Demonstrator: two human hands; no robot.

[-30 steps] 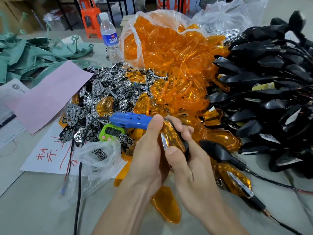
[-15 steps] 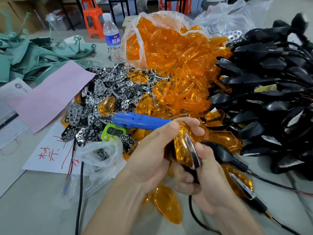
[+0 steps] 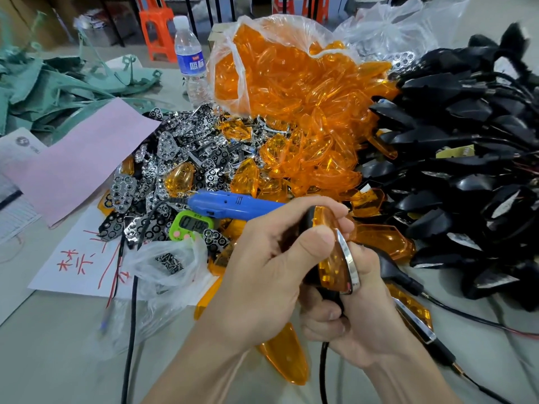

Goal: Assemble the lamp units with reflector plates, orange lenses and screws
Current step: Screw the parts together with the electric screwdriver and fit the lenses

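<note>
Holding a lamp unit (image 3: 347,263) between both hands, we work just above the table (image 3: 58,360), in front of the parts heaps. Our left hand (image 3: 262,275) curls over the unit, thumb pressed on its orange lens (image 3: 332,269), and seems also to grip the blue electric screwdriver (image 3: 230,204), whose tip is hidden behind the fingers. Our right hand (image 3: 361,322) wraps closed around the unit's black stem from below. Behind lie chrome reflector plates (image 3: 186,135), a bag of orange lenses (image 3: 291,97) and, to the right, black housings (image 3: 466,170).
</note>
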